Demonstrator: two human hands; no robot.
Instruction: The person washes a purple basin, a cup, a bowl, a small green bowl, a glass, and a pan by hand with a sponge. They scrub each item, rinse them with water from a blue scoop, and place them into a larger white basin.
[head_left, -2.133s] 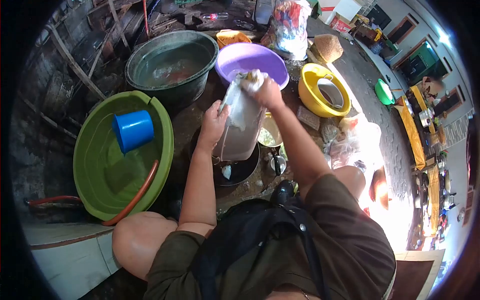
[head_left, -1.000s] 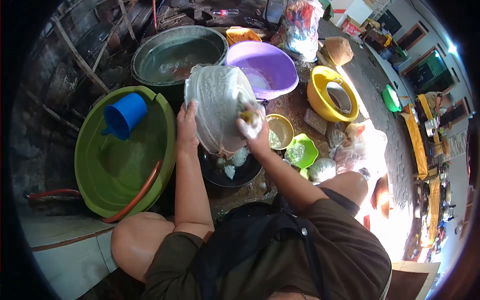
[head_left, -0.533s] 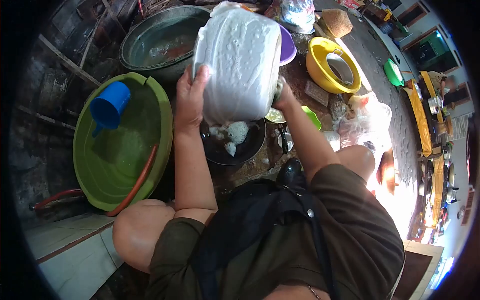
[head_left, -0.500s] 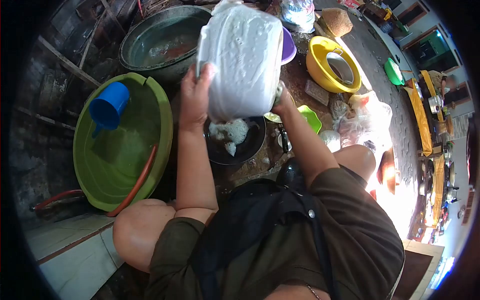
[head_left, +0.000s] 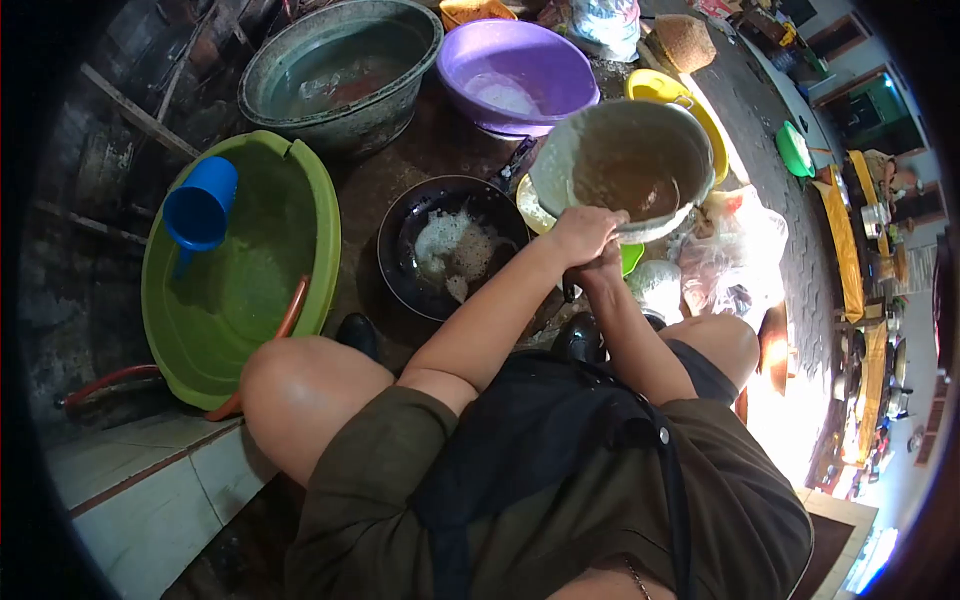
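Note:
A whitish basin (head_left: 550, 165) hangs over the floor to the front right, its dull brownish inside facing up toward me. My left hand (head_left: 585, 236) grips its near rim, thumb on top. Just below, my right hand (head_left: 601, 270) is closed against the same near side; its fingertips are hidden. To the left of the basin, a black wok (head_left: 392, 250) stands on the floor with white suds (head_left: 450, 245) and murky liquid inside. Its dark handle (head_left: 518, 160) points away toward the upper right.
A green tub (head_left: 325, 200) with water, a blue dipper (head_left: 203, 200) and a reddish hose (head_left: 290, 310) stands left. Farther off are a dark tub (head_left: 340, 125) of water, a purple basin (head_left: 455, 85) and a yellow basin (head_left: 655, 85). Plastic bags (head_left: 735, 250) lie right.
The basin has turned from showing its soapy outside to showing its inside, and moved right. My left hand has crossed right to its near rim, close to my right hand.

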